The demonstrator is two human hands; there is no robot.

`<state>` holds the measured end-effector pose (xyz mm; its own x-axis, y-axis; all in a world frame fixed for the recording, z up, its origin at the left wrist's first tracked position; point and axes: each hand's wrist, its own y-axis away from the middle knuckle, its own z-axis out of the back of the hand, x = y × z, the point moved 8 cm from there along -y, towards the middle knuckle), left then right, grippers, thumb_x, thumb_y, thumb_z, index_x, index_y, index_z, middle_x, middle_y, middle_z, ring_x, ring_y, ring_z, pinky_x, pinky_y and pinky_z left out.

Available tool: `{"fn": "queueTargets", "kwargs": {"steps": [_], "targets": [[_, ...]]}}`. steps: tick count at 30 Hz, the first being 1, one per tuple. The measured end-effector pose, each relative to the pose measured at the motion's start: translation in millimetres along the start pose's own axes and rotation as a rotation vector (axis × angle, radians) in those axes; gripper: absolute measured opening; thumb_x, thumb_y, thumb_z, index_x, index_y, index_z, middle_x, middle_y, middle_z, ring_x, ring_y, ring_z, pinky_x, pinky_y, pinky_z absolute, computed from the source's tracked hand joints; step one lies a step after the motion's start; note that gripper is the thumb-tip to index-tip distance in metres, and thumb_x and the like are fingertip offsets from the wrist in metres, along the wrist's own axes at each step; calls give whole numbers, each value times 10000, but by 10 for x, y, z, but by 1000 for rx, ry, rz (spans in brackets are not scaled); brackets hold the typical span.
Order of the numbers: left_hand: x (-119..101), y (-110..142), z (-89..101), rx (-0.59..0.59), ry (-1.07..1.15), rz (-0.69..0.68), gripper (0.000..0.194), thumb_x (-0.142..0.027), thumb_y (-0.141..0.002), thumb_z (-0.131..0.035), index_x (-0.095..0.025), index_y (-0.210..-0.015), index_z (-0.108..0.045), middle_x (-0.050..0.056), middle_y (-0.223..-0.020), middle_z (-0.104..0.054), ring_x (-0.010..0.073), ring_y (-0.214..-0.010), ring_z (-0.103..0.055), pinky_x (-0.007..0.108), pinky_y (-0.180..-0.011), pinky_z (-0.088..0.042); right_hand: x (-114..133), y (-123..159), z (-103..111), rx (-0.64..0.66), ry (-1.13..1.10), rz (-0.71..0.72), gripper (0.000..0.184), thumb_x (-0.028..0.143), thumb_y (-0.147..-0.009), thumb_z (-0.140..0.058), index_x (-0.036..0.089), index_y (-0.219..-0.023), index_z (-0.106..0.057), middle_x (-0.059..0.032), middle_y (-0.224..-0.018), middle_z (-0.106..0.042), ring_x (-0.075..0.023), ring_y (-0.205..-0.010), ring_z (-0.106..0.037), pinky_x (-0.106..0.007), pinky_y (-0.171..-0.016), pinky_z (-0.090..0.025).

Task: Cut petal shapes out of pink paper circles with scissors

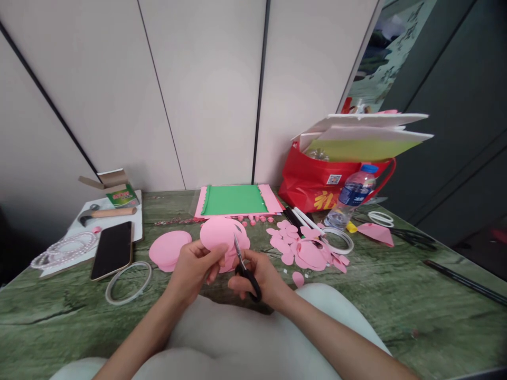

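Observation:
Between the thumb and fingers of my left hand (201, 266) is a pink paper circle (216, 232), held up over the table's near edge. My right hand (261, 277) has its fingers in the black handles of a pair of scissors (249, 277). The scissor blades point up and lie against the right side of the paper; how far apart they are is hard to see. More pink paper shows behind the held circle. Left of my hands lies a stack of pink paper circles (169, 250). To the right is a pile of pink paper petals and scraps (285, 240).
Green paper (233, 199) lies on pink sheets at the back. A red bag (301, 177) and a water bottle (354, 195) stand back right, near a tape roll (344, 244). At left are a phone (113, 249), a hammer (113, 212), a bead string (67, 250) and another tape roll (114, 295).

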<state>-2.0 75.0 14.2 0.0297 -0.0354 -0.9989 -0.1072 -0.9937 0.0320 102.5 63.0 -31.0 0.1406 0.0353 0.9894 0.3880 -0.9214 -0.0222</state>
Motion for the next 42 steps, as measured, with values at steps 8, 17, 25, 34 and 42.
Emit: {"fn": "queueTargets", "kwargs": {"steps": [8,17,25,34,42], "targets": [[42,-5,-1,22,-109,0,248,-319,-596,-709,-128,-538,-560,-41,-410,-513,31,-286,-356,157,-280,-220,218,31,-10,-12,-60,69,500,324,-486,-797,184,-815,-447,62,-588,-512,-73,-502,-426,-190,-462,-339],[42,-11,6,23,-110,-33,235,-307,-634,-686,-142,-549,-541,-56,-408,-486,28,-296,-342,158,-297,-208,155,14,14,-12,-61,73,488,341,-485,-790,195,-792,-441,94,-519,-440,-59,-446,-352,-191,-430,-281],[29,-10,7,13,-47,-22,244,-305,-626,-698,-138,-557,-535,-59,-426,-504,19,-297,-344,149,-299,-205,97,-1,37,-28,-76,74,390,267,-521,-758,187,-761,-461,101,-492,-451,-49,-415,-372,-178,-422,-293],[-26,5,-7,5,15,-22,256,-299,-612,-710,-132,-549,-526,-79,-400,-471,7,-287,-321,142,-303,-191,61,-6,67,-63,-33,52,312,279,-551,-704,185,-739,-474,70,-448,-535,-65,-346,-421,-172,-356,-313],[-33,15,-56,65,83,-14,264,-363,-680,-659,-152,-606,-517,-63,-445,-525,44,-288,-402,156,-287,-269,14,-10,44,-63,-32,11,356,332,-530,-719,185,-733,-465,79,-442,-527,-77,-352,-465,-165,-347,-333]]}}
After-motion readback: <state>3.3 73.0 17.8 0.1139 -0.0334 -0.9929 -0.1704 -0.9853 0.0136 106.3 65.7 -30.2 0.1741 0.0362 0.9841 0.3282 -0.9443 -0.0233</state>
